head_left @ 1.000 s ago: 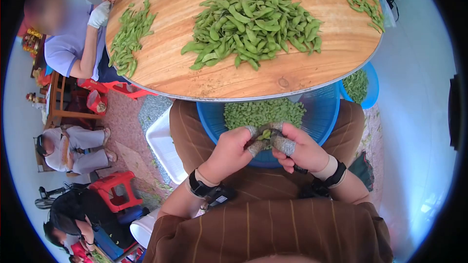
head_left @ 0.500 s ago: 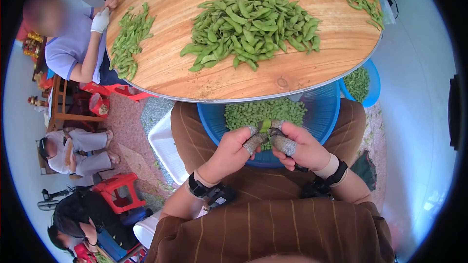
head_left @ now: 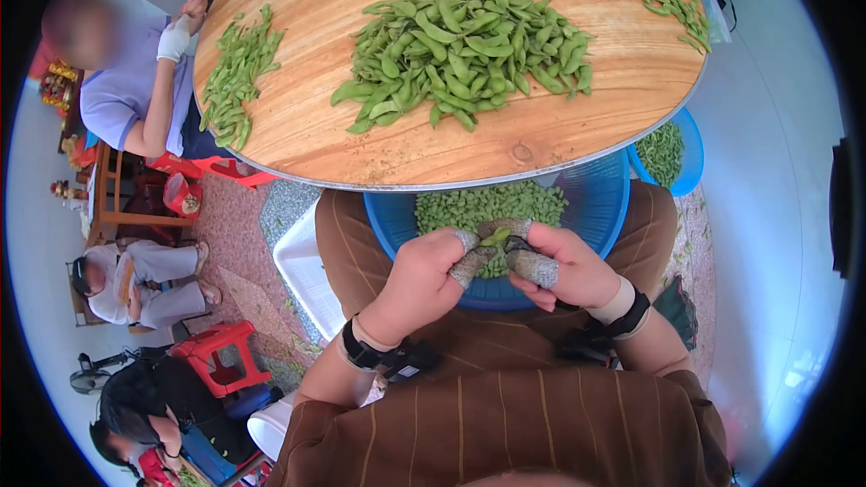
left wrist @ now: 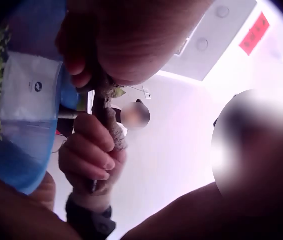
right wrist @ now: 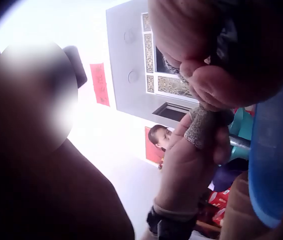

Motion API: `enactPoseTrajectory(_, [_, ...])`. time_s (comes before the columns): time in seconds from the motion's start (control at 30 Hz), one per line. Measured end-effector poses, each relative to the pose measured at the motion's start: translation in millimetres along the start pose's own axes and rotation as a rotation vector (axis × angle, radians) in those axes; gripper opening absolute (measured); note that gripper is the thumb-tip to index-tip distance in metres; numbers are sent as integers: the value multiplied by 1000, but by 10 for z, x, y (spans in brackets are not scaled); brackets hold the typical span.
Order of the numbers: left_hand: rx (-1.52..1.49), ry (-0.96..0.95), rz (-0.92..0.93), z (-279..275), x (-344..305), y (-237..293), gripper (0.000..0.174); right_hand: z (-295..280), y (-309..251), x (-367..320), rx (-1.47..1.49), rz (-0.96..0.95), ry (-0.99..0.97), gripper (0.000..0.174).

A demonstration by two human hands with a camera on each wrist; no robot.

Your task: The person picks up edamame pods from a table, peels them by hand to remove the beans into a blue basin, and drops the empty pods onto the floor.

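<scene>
My left hand point(head_left: 419, 278) and right hand point(head_left: 575, 271) meet over the blue basin point(head_left: 603, 225), their thumbs and forefingers wrapped in rough grey covering. A green soybean pod point(head_left: 495, 236) is pinched between the fingertips of the two hands. The right hand's curled fingers also grip a thin dark tool point(left wrist: 94, 186), its end poking out below the little finger in the left wrist view; its kind cannot be told. Under the hands, shelled green beans point(head_left: 487, 205) cover the basin's bottom. Each wrist wears a black strap.
A wooden table point(head_left: 361, 158) bears a large heap of soybean pods point(head_left: 469, 54) and smaller piles at its sides. A second blue basin point(head_left: 693, 158) stands right, a white crate point(head_left: 302, 275) left. Several people sit around; one person point(head_left: 135, 104) wears a white glove.
Half a second ago the pod stood up between the fingertips; now it lies lower and tilted. The hands stay over the basin. The gloved person's hands have shifted slightly at the table edge.
</scene>
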State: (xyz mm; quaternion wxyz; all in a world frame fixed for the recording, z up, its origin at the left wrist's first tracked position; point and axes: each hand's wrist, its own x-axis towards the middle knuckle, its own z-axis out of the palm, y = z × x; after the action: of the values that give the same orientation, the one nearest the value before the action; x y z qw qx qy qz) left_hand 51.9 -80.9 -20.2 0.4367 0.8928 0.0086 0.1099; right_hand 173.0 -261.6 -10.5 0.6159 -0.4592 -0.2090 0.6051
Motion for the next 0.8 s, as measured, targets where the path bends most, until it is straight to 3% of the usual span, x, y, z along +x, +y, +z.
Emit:
enactPoseTrajectory(0.13, [-293,-93,-214,-41,49,102,9,-36,-7,-2,-39,-2,-28,36])
enactPoseTrajectory(0.2, [113,12,35,6,43,82,6,-25,32,23,-207,-69,49,34])
enactPoseTrajectory(0.33, [398,6,184,-41,32,178,4,-11,18,23,-157,-63,64,33])
enactPoseTrajectory(0.4, [-818,-205,-631,-65,27,241,10,-16,-25,-47,312,138,-42,33])
enactPoseTrajectory(0.53, [-840,-183,-632,116,-3,34,9,-58,57,-65,489,172,-94,31])
enactPoseTrajectory(0.6, [-858,-177,-628,231,5,-76,11,-114,115,-44,414,223,107,27])
enactPoseTrajectory(0.63, [-869,-177,-629,262,6,-90,13,-117,137,-36,417,223,112,27])
enactPoseTrajectory(0.67, [-869,-184,-632,259,-6,-80,13,-102,160,-15,235,212,159,23])
enactPoseTrajectory(0.7, [-399,-157,-433,221,-11,-36,17,-82,178,-1,54,200,203,21])
enactPoseTrajectory(0.73, [69,-125,-220,193,-16,-13,23,-74,186,11,62,197,204,21])
enactPoseTrajectory(0.8, [159,-60,-169,238,-17,5,25,-65,185,43,-45,112,202,17])
